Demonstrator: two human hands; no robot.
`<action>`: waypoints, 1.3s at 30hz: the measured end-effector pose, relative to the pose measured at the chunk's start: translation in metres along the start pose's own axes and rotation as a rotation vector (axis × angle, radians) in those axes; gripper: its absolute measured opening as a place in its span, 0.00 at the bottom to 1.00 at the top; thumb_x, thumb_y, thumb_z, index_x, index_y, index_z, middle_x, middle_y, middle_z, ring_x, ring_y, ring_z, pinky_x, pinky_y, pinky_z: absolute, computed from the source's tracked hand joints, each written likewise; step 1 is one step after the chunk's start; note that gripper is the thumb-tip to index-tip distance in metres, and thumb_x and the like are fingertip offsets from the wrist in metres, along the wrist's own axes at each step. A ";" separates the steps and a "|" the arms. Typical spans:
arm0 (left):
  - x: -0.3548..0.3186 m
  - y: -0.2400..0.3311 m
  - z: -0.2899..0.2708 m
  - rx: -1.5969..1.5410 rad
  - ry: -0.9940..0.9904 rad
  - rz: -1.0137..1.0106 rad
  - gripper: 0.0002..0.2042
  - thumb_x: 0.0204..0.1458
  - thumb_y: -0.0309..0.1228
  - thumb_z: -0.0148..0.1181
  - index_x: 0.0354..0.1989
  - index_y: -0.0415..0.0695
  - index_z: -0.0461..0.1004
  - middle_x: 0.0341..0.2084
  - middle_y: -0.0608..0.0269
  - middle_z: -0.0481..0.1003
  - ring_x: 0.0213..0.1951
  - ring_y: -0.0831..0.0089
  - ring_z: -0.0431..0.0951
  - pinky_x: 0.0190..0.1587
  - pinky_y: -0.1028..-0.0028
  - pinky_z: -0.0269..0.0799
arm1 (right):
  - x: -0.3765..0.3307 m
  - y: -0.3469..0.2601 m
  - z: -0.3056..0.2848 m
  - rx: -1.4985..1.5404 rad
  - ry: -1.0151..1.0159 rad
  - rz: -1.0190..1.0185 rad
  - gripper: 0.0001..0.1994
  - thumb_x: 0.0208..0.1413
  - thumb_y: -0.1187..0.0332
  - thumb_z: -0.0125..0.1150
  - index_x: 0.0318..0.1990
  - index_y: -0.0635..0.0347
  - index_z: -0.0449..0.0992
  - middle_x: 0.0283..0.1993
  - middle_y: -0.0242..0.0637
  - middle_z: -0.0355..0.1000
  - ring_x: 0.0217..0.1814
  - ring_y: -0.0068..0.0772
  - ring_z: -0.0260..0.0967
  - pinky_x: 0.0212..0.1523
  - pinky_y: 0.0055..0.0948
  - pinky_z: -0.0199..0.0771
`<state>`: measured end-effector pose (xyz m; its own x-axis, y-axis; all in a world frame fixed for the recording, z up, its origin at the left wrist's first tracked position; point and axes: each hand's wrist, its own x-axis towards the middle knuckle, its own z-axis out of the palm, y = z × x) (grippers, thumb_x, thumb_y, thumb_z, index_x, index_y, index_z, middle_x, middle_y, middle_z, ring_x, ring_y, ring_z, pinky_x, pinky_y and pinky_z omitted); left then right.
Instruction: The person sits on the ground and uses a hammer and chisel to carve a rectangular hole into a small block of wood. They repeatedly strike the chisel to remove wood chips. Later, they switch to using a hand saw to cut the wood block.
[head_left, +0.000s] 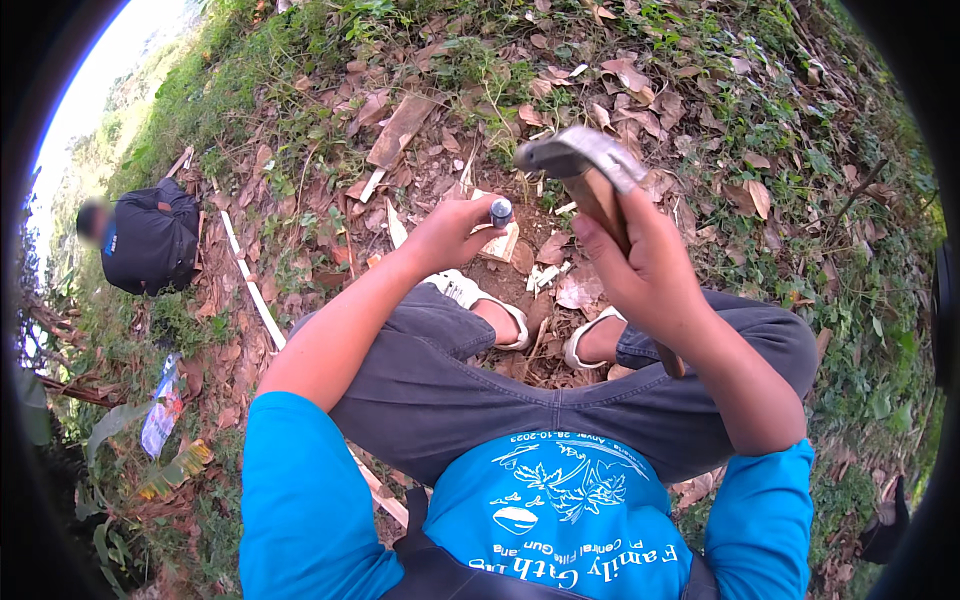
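Note:
My left hand [452, 236] is closed around an upright chisel [501, 211], seen almost end-on. Only its round, grey capped top shows; the blade is hidden below my fingers. Beneath it a pale block of wood [507, 245] lies on the ground, partly covered by that hand. My right hand [645, 262] grips a hammer [580, 160] by its wooden handle. The worn metal head is raised ahead of my fist, to the right of the chisel and apart from it. The handle's lower end comes out beneath my wrist.
Pale wood chips [546, 276] lie between my shoes. A brown board [402, 130] rests ahead on leaf litter. To the left are a long pale wood strip [252, 285], a crouching person in a dark jacket [150, 240] and a clear plastic bag [161, 412].

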<state>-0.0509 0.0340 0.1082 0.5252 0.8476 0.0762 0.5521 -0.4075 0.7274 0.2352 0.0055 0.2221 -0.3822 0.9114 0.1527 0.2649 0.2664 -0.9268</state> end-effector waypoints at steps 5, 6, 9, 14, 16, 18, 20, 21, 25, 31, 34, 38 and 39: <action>0.006 0.001 0.004 0.001 -0.014 -0.019 0.11 0.57 0.26 0.66 0.47 0.41 0.74 0.34 0.50 0.80 0.39 0.49 0.82 0.40 0.60 0.76 | -0.008 0.005 0.008 0.053 0.072 -0.291 0.15 0.64 0.72 0.59 0.55 0.65 0.68 0.39 0.48 0.75 0.38 0.51 0.74 0.39 0.39 0.73; 0.007 0.004 0.000 0.059 -0.024 0.015 0.11 0.56 0.25 0.65 0.47 0.42 0.74 0.34 0.49 0.79 0.39 0.48 0.82 0.41 0.59 0.76 | -0.003 0.024 0.014 -0.028 -0.069 -0.114 0.16 0.62 0.72 0.61 0.55 0.64 0.68 0.40 0.54 0.77 0.39 0.62 0.77 0.41 0.45 0.75; -0.004 0.002 0.003 0.161 -0.120 0.005 0.11 0.57 0.25 0.65 0.48 0.42 0.77 0.35 0.48 0.80 0.37 0.50 0.82 0.40 0.60 0.76 | 0.003 0.041 0.017 -0.169 -0.306 0.091 0.12 0.64 0.67 0.59 0.48 0.64 0.67 0.34 0.57 0.76 0.39 0.66 0.74 0.38 0.55 0.70; -0.001 -0.005 -0.004 0.109 -0.102 -0.095 0.09 0.58 0.26 0.64 0.46 0.44 0.75 0.34 0.53 0.81 0.39 0.52 0.82 0.42 0.61 0.75 | -0.003 -0.002 -0.002 0.061 -0.052 -0.097 0.17 0.62 0.72 0.61 0.56 0.66 0.69 0.35 0.51 0.77 0.34 0.47 0.78 0.37 0.40 0.74; 0.000 -0.003 -0.004 0.137 -0.053 -0.047 0.12 0.57 0.27 0.65 0.48 0.43 0.74 0.33 0.50 0.80 0.38 0.49 0.81 0.41 0.58 0.74 | -0.004 -0.002 -0.005 0.100 0.047 -0.226 0.21 0.62 0.73 0.62 0.61 0.66 0.69 0.37 0.49 0.77 0.33 0.41 0.77 0.36 0.35 0.74; 0.001 0.002 -0.003 0.165 -0.057 -0.044 0.14 0.56 0.27 0.65 0.50 0.42 0.73 0.35 0.48 0.80 0.39 0.46 0.80 0.41 0.56 0.74 | -0.007 0.004 -0.003 0.131 0.060 -0.155 0.15 0.62 0.72 0.62 0.55 0.67 0.71 0.34 0.48 0.76 0.29 0.38 0.73 0.33 0.36 0.71; 0.000 0.006 -0.001 0.161 -0.054 -0.053 0.14 0.56 0.26 0.64 0.50 0.42 0.73 0.36 0.47 0.80 0.41 0.46 0.80 0.42 0.55 0.73 | -0.008 0.016 -0.003 0.139 0.018 -0.069 0.12 0.63 0.71 0.63 0.49 0.67 0.70 0.31 0.47 0.74 0.27 0.35 0.69 0.31 0.36 0.68; -0.001 0.007 0.000 0.158 -0.053 -0.059 0.14 0.55 0.26 0.64 0.50 0.43 0.73 0.37 0.47 0.80 0.42 0.46 0.80 0.43 0.54 0.73 | -0.008 0.022 -0.003 0.138 0.001 -0.038 0.11 0.63 0.70 0.63 0.46 0.67 0.70 0.29 0.47 0.73 0.25 0.34 0.67 0.29 0.36 0.67; 0.003 0.014 0.002 0.158 -0.140 -0.023 0.15 0.55 0.24 0.62 0.51 0.43 0.72 0.36 0.47 0.79 0.44 0.45 0.79 0.44 0.52 0.73 | -0.007 0.028 -0.003 0.123 -0.010 -0.012 0.10 0.63 0.69 0.63 0.43 0.66 0.69 0.27 0.45 0.72 0.25 0.31 0.66 0.28 0.36 0.66; 0.003 0.019 0.005 0.147 -0.095 -0.099 0.13 0.57 0.26 0.62 0.50 0.42 0.71 0.35 0.47 0.78 0.41 0.44 0.79 0.43 0.53 0.73 | -0.003 0.023 -0.011 0.137 -0.151 0.136 0.20 0.66 0.71 0.61 0.62 0.67 0.69 0.40 0.36 0.75 0.40 0.19 0.67 0.41 0.27 0.71; 0.005 0.020 0.000 0.192 0.040 0.030 0.13 0.58 0.27 0.63 0.49 0.41 0.71 0.34 0.47 0.78 0.41 0.45 0.79 0.41 0.54 0.73 | -0.003 0.028 -0.009 0.136 -0.180 0.159 0.19 0.66 0.70 0.60 0.62 0.65 0.69 0.38 0.36 0.74 0.38 0.19 0.67 0.39 0.27 0.70; 0.011 0.036 -0.008 0.119 -0.017 -0.058 0.12 0.59 0.26 0.62 0.51 0.41 0.72 0.37 0.48 0.78 0.41 0.46 0.79 0.42 0.57 0.74 | -0.003 0.033 -0.004 0.145 -0.139 0.104 0.12 0.64 0.67 0.61 0.47 0.65 0.68 0.29 0.48 0.74 0.28 0.43 0.74 0.30 0.39 0.68; 0.013 0.041 -0.010 0.106 -0.010 -0.053 0.12 0.60 0.26 0.61 0.51 0.41 0.72 0.37 0.48 0.78 0.41 0.46 0.79 0.42 0.57 0.74 | -0.003 0.032 -0.005 0.156 -0.131 0.101 0.12 0.64 0.67 0.61 0.47 0.65 0.68 0.28 0.48 0.74 0.27 0.43 0.73 0.30 0.39 0.67</action>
<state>-0.0285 0.0315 0.1457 0.4996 0.8656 0.0327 0.6441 -0.3965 0.6542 0.2494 0.0129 0.1935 -0.4748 0.8799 0.0202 0.1715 0.1151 -0.9784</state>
